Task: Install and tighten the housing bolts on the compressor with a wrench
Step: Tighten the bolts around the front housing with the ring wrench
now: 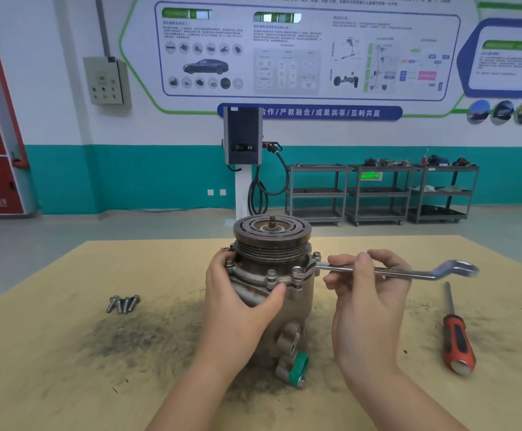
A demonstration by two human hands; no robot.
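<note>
Grey-brown compressor (pixel 279 275), green cap (pixel 299 367); silver wrench (pixel 408 271); red-black screwdriver (pixel 457 340); tan, possibly cardboard, tabletop (pixel 51 353).

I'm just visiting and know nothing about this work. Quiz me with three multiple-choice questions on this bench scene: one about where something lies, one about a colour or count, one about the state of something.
1. Where does the screwdriver lie?
A. On the table to the right of the compressor
B. On top of the pulley
C. Beside the loose bolts on the left

2. What colour is the cap on the compressor's lower port?
A. Red
B. Green
C. Yellow

3. What is the right hand doing?
A. Resting flat on the table
B. Holding the wrench by its shank
C. Picking up a bolt

Answers:
1 A: its orange and black handle lies on the table right of the housing.
2 B: the cap by the ports is plainly green.
3 B: fingers and thumb pinch the wrench, whose far end sits at a flange bolt, while the left hand steadies the housing.
</note>
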